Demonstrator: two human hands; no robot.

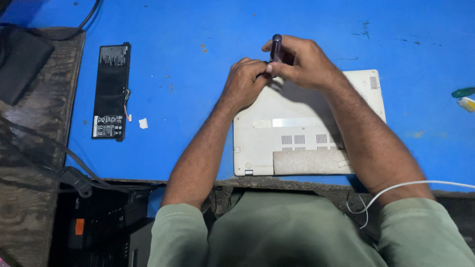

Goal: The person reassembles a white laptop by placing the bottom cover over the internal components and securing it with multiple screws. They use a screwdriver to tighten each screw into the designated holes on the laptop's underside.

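Note:
A white laptop (307, 128) lies upside down on the blue table (198, 29), its vented base facing up. My right hand (302, 62) grips a dark-handled screwdriver (276, 45), held upright over the laptop's far left corner. My left hand (245, 81) rests against the same corner, its fingertips pinched at the screwdriver's tip. The tip itself and whatever lies under it are hidden by my fingers.
A long black battery pack (112, 91) with short coloured wires lies at the left, a small white scrap (143, 123) beside it. Tiny screws (171, 87) dot the table nearby. A green-handled tool (464, 92) sits at the right edge. Black cables (59, 153) and a white cable (396, 190) run along the front.

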